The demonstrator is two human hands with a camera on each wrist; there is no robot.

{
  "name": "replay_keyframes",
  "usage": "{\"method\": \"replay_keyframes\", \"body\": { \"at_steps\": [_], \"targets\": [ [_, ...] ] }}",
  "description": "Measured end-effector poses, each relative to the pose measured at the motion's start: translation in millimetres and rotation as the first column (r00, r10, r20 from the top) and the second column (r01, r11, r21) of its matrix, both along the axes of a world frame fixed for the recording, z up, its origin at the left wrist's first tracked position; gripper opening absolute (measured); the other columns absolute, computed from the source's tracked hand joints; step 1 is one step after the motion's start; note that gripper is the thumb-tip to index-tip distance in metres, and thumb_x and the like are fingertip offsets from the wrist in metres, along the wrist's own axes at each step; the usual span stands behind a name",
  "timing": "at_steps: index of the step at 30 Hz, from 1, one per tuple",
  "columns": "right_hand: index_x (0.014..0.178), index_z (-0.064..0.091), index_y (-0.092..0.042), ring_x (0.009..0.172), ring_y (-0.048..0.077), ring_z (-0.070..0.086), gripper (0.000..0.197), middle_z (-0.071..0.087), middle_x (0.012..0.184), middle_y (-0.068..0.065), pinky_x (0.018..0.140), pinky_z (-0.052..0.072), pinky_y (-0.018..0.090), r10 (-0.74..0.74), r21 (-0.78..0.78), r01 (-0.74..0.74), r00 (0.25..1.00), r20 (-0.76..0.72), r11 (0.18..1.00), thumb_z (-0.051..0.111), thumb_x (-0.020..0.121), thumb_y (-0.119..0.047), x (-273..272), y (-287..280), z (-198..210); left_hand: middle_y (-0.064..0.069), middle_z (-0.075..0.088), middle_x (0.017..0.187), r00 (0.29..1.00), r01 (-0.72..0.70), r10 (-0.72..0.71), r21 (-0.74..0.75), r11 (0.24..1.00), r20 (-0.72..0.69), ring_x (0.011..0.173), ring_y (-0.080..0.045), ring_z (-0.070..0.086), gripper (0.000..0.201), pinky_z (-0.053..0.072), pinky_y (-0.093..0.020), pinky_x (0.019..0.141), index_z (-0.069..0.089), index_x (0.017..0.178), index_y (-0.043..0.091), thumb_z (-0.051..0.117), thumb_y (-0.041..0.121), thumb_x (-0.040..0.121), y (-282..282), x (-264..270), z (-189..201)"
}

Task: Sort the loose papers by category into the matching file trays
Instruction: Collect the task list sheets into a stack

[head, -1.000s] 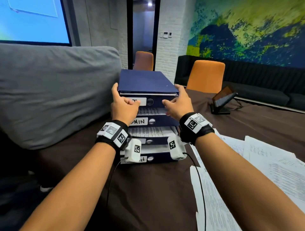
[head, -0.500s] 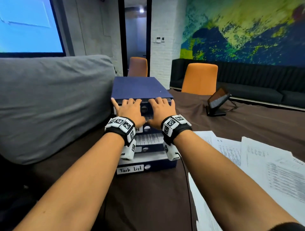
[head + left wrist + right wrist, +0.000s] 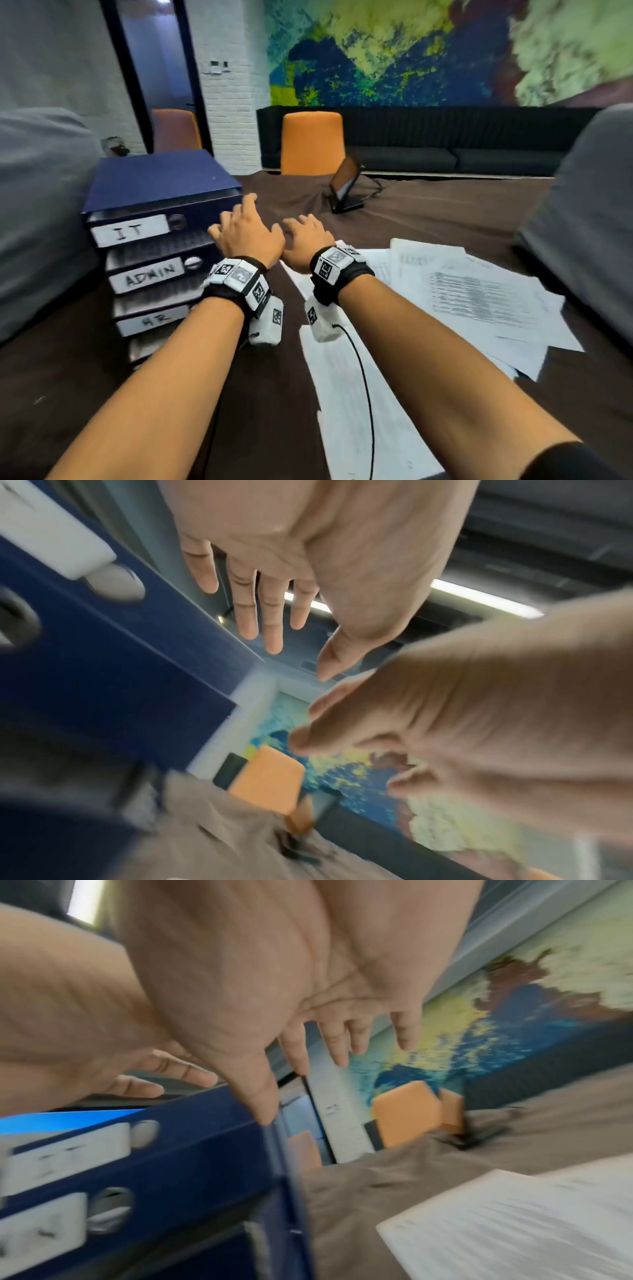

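A stack of blue file trays (image 3: 161, 192) stands at the left of the table, with front labels IT (image 3: 128, 231), ADMIN (image 3: 149, 275) and HR (image 3: 154, 320); the lowest tray is mostly hidden by my left forearm. Loose printed papers (image 3: 479, 298) lie spread at the right, and one sheet (image 3: 342, 394) lies under my right forearm. My left hand (image 3: 245, 233) hovers just right of the stack with fingers spread and holds nothing. Beside it, my right hand (image 3: 305, 236) is also open and empty. The left wrist view shows straight fingers (image 3: 257, 607) next to the blue tray (image 3: 120, 669).
A tablet on a stand (image 3: 346, 186) sits at the far middle of the brown-covered table (image 3: 445, 212). Grey cushions (image 3: 37, 205) flank the table on both sides. Orange chairs (image 3: 311, 144) and a dark sofa stand behind.
Both hands have come off the front of the top tray and moved right, toward the papers. The view has swung right, so the tray labels now show.
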State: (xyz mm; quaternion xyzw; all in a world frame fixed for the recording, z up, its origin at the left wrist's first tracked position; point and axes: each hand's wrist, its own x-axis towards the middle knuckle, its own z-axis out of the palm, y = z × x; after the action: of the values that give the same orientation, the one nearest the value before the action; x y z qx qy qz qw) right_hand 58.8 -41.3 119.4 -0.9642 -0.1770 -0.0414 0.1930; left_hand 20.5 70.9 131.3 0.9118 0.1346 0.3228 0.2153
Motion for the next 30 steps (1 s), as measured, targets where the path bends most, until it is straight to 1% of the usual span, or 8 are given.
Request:
{"method": "replay_keyframes", "body": {
  "at_steps": [4,8,10,14,18,26,28,30],
  "targets": [
    [0.147,0.042,-0.02,0.143,0.029,0.031,0.069,0.039,0.152,0.012,0.113,0.035,0.047,-0.17,-0.06,0.164,0.979,-0.111,0.985,0.066,0.087,-0.044,-7,-77,-31,0.002,0.06,0.133,0.965,0.206,-0.215,-0.07,0.976,-0.154,0.127,-0.027,0.048,0.051,0.031,-0.045,0.105,0.05,0.133,0.031,0.063,0.041,0.085,-59,6,-24],
    [0.144,0.047,-0.013,0.137,0.031,0.043,0.058,0.046,0.149,0.014,0.111,0.036,0.034,-0.33,-0.122,0.309,0.917,-0.223,0.943,0.063,0.093,-0.036,-23,-153,-53,0.004,0.06,0.132,0.861,0.402,-0.425,-0.138,0.905,-0.278,0.128,-0.025,0.051,0.043,0.037,-0.042,0.107,0.056,0.128,0.032,0.065,0.041,0.087,-111,15,-49],
    [0.147,0.042,-0.01,0.141,0.03,0.037,0.063,0.04,0.153,0.014,0.114,0.031,0.032,-0.396,-0.188,0.355,0.878,-0.27,0.916,0.06,0.095,-0.04,-30,-185,-67,0.003,0.063,0.129,0.793,0.47,-0.517,-0.215,0.856,-0.323,0.125,-0.024,0.055,0.042,0.04,-0.041,0.107,0.058,0.126,0.03,0.067,0.041,0.087,-133,21,-64],
    [0.156,0.019,-0.005,0.151,0.031,0.008,0.081,0.015,0.163,0.018,0.12,0.008,0.035,-0.474,-0.286,0.393,0.82,-0.321,0.874,0.047,0.098,-0.054,-35,-227,-89,0.0,0.063,0.127,0.674,0.541,-0.637,-0.337,0.77,-0.373,0.117,-0.021,0.059,0.04,0.046,-0.037,0.102,0.06,0.124,0.024,0.07,0.038,0.087,-168,29,-88],
    [0.158,0.012,-0.01,0.153,0.027,-0.003,0.086,0.001,0.165,0.014,0.122,0.006,0.042,-0.471,-0.25,0.401,0.788,-0.395,0.881,0.042,0.096,-0.063,-23,-256,-96,-0.004,0.063,0.125,0.601,0.561,-0.694,-0.408,0.72,-0.398,0.113,-0.02,0.061,0.04,0.046,-0.03,0.097,0.061,0.125,0.018,0.071,0.032,0.089,-196,33,-104],
    [0.146,0.042,-0.016,0.14,0.027,0.038,0.069,0.038,0.154,0.005,0.112,0.034,0.041,-0.377,-0.284,0.277,0.829,-0.412,0.918,0.043,0.095,-0.062,-50,-283,-119,-0.006,0.062,0.129,0.58,0.557,-0.689,-0.406,0.724,-0.434,0.116,-0.023,0.06,0.044,0.046,-0.031,0.099,0.059,0.129,0.017,0.071,0.031,0.089,-226,57,-108],
    [0.136,0.055,-0.022,0.129,0.023,0.051,0.059,0.056,0.139,0.0,0.104,0.042,0.036,-0.387,-0.177,0.345,0.833,-0.394,0.922,0.051,0.092,-0.061,-59,-299,-115,-0.005,0.061,0.131,0.573,0.558,-0.684,-0.397,0.729,-0.452,0.118,-0.024,0.059,0.044,0.046,-0.033,0.1,0.059,0.129,0.018,0.072,0.031,0.089,-235,65,-109],
    [0.132,0.058,-0.026,0.12,0.02,0.057,0.054,0.062,0.13,-0.003,0.098,0.046,0.034,-0.475,-0.081,0.477,0.814,-0.334,0.875,0.057,0.089,-0.06,-64,-319,-110,-0.004,0.06,0.133,0.569,0.559,-0.669,-0.372,0.742,-0.479,0.12,-0.024,0.058,0.046,0.045,-0.034,0.102,0.059,0.131,0.02,0.072,0.033,0.089,-245,73,-111]
  ]
}}
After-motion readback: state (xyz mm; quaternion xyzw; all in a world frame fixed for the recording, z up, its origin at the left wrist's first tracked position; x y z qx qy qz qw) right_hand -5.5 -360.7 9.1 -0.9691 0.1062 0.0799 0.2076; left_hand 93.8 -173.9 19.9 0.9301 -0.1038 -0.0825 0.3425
